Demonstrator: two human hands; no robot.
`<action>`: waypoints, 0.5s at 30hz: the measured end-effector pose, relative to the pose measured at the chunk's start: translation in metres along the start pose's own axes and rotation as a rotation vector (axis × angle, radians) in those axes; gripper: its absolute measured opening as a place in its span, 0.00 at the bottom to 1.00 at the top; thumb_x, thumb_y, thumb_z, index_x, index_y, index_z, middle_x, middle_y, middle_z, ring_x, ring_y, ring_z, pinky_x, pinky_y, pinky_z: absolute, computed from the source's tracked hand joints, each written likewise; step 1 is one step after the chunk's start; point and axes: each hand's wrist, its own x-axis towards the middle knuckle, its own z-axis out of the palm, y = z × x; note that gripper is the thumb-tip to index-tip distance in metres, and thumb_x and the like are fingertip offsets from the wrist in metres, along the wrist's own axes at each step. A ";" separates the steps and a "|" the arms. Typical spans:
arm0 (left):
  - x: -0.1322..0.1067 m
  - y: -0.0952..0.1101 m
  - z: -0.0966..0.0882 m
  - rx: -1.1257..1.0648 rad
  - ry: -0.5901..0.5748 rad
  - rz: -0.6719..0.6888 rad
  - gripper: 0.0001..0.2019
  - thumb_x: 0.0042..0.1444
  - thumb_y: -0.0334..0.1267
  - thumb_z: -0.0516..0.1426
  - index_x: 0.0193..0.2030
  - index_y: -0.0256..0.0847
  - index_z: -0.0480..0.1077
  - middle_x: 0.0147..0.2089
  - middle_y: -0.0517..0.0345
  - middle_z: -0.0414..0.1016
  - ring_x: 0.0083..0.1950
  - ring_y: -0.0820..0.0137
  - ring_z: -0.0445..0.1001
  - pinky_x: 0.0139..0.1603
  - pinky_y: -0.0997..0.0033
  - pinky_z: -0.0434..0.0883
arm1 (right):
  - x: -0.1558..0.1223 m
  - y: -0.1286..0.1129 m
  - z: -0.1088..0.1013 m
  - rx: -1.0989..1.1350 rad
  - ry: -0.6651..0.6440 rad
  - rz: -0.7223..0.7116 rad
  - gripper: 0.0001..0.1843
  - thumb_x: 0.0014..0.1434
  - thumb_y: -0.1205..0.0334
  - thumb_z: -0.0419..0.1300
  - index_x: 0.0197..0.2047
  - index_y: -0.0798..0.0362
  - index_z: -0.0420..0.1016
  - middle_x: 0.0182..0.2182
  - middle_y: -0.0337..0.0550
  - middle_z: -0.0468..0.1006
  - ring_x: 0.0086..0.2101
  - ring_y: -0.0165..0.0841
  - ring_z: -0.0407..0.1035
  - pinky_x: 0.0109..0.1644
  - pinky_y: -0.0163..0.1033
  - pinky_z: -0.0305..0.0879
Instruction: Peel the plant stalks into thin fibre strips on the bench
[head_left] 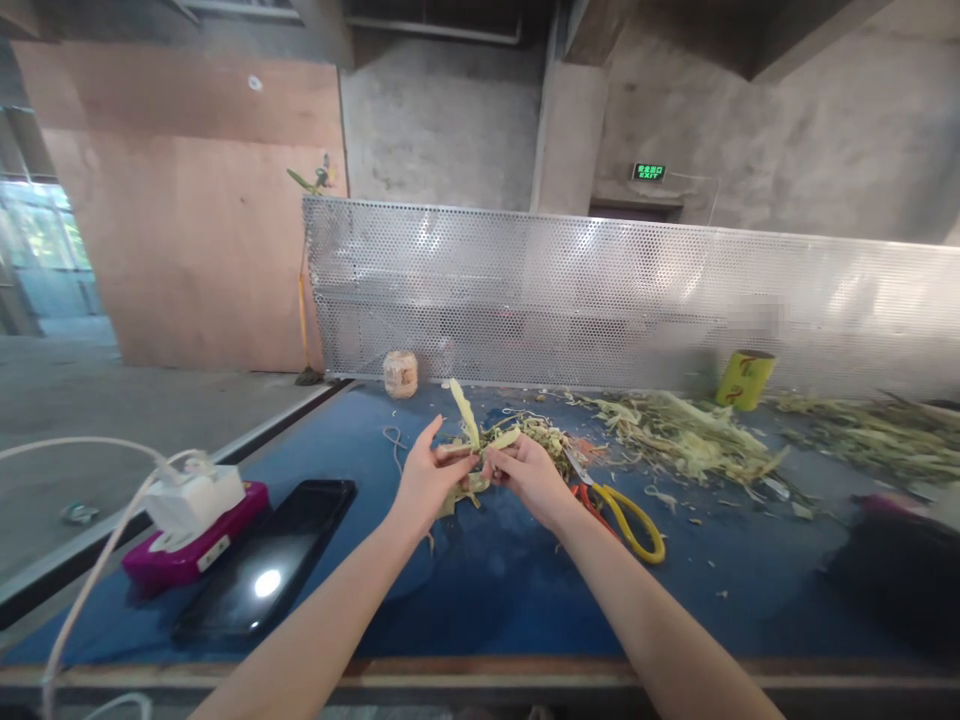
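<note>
My left hand (435,470) and my right hand (531,475) meet over the middle of the blue table, fingertips almost touching. Between them is a piece made of pale green dried leaf strips (464,412), one strip standing up and another slanting right. Thumb and fingers of each hand pinch it, while the left index finger sticks up. Behind the hands lies a heap of dry leaf scraps (551,440). To the right of my right hand rest scissors (630,522) with yellow and orange-red handles, blades toward the heap.
At left, a black phone (270,560) lies beside a magenta power strip (191,545) with a white charger (195,498). A roll of twine (400,374), a yellow can (745,380) and leaf piles (690,440) stand before a perforated metal screen (510,290).
</note>
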 end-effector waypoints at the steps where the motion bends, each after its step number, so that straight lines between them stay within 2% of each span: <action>1: 0.000 -0.001 0.000 -0.029 -0.010 -0.034 0.46 0.35 0.29 0.63 0.61 0.29 0.44 0.24 0.60 0.73 0.19 0.77 0.66 0.21 0.77 0.63 | 0.000 0.000 0.000 -0.014 -0.009 -0.006 0.16 0.42 0.55 0.64 0.27 0.54 0.62 0.17 0.34 0.69 0.19 0.23 0.58 0.26 0.31 0.54; 3: 0.000 -0.001 -0.001 -0.061 -0.031 -0.064 0.44 0.36 0.29 0.63 0.61 0.28 0.46 0.23 0.61 0.72 0.18 0.79 0.64 0.22 0.77 0.63 | 0.001 0.000 -0.001 -0.043 -0.008 -0.013 0.15 0.42 0.55 0.63 0.28 0.54 0.62 0.16 0.33 0.69 0.19 0.23 0.58 0.25 0.31 0.53; 7: -0.001 0.001 -0.002 -0.005 -0.040 -0.011 0.44 0.38 0.32 0.64 0.61 0.30 0.46 0.24 0.61 0.73 0.18 0.80 0.63 0.22 0.77 0.63 | 0.003 0.003 -0.003 -0.139 -0.014 -0.014 0.14 0.44 0.56 0.61 0.28 0.54 0.62 0.16 0.33 0.68 0.17 0.23 0.57 0.23 0.31 0.52; 10: -0.002 0.004 -0.001 0.028 -0.021 -0.001 0.43 0.37 0.32 0.64 0.60 0.30 0.48 0.23 0.61 0.73 0.17 0.80 0.63 0.21 0.77 0.62 | 0.004 0.004 -0.005 -0.255 0.036 -0.035 0.13 0.48 0.57 0.57 0.34 0.54 0.60 0.18 0.34 0.67 0.18 0.25 0.58 0.23 0.32 0.55; 12: -0.002 0.005 -0.001 -0.003 0.014 -0.028 0.42 0.36 0.32 0.64 0.59 0.30 0.49 0.22 0.62 0.72 0.16 0.81 0.62 0.20 0.78 0.61 | 0.002 0.000 -0.007 -0.438 0.135 -0.171 0.15 0.50 0.60 0.55 0.41 0.53 0.58 0.26 0.38 0.69 0.21 0.27 0.61 0.25 0.34 0.59; 15: 0.000 0.006 -0.001 -0.094 0.059 -0.078 0.39 0.34 0.30 0.65 0.55 0.29 0.53 0.22 0.60 0.73 0.18 0.79 0.64 0.18 0.79 0.60 | -0.003 -0.010 -0.012 -0.906 0.159 -0.532 0.18 0.52 0.67 0.54 0.47 0.48 0.62 0.40 0.44 0.67 0.34 0.32 0.64 0.39 0.41 0.63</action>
